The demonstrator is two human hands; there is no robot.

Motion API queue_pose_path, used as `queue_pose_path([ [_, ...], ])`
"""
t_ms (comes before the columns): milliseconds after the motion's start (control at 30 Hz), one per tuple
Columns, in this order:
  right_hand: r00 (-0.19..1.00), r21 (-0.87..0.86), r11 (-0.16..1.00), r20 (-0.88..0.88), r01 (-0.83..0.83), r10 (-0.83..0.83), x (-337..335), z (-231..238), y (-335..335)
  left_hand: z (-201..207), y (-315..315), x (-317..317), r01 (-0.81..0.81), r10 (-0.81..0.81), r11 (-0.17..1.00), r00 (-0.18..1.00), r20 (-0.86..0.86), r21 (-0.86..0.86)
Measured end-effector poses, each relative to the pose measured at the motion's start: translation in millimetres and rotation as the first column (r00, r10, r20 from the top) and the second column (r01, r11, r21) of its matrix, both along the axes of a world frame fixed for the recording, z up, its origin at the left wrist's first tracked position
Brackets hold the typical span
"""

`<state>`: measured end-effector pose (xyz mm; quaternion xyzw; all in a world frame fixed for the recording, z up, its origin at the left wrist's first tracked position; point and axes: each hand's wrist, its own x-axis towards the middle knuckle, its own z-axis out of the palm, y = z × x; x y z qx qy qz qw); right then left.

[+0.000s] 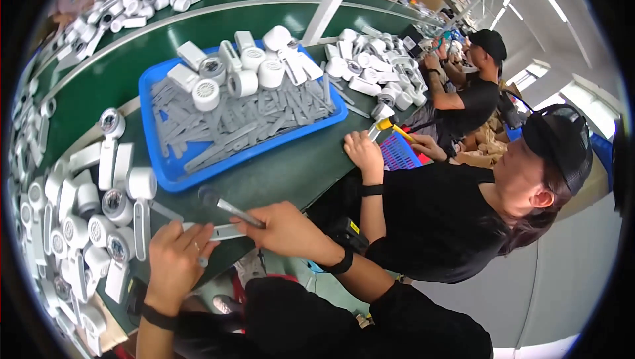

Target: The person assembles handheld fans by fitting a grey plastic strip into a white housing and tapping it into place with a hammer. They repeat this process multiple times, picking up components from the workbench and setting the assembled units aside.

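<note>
My left hand [173,256] is closed, its fingers pinching one end of a long white plastic piece [228,232] above the table's near edge. The other end of that piece reaches to my right hand [284,230], which is closed around a small hammer-like tool [237,210]. The tool has a metal shaft and a dark, slightly blurred head pointing up and left, over the table. My right fingers also seem to touch the white piece; the fingers partly hide how it is gripped.
A blue tray [248,159] holds grey strips [231,118] and white handheld fans [206,94]. More white fans [99,227] are heaped at left, and others [374,61] beyond the tray. At right a co-worker [440,213] holds a yellow hammer [384,123]; another person [473,104] sits farther off.
</note>
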<state>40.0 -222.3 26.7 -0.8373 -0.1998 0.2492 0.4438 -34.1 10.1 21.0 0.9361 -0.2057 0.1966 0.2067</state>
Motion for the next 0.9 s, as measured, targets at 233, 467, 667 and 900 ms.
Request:
queue_pose_path([
  [233, 0.873, 0.135, 0.964, -0.467, 0.229, -0.142, 4.0, -14.0, -15.0, -6.5, -9.6, 5.3, -0.033, 0.035, 0.999, 0.996, 0.087, -0.022],
  [467, 0.855, 0.177, 0.936, -0.483, 0.305, -0.188, 14.6, -14.5, 5.0, -7.2, -6.6, -3.0, -0.137, 0.135, 0.991, 0.984, 0.116, 0.006],
  [667, 0.839, 0.234, 0.928, -0.529, 0.290, -0.129, 15.4, -24.1, 12.1, -2.2, 4.2, -5.9, -0.127, 0.121, 0.989, 0.990, 0.078, 0.076],
  [900, 0.854, 0.264, 0.918, -0.503, 0.297, -0.131, 9.0, -28.3, 13.1, -5.3, -2.4, 10.0, 0.071, -0.082, 0.990, 0.993, 0.082, 0.119],
])
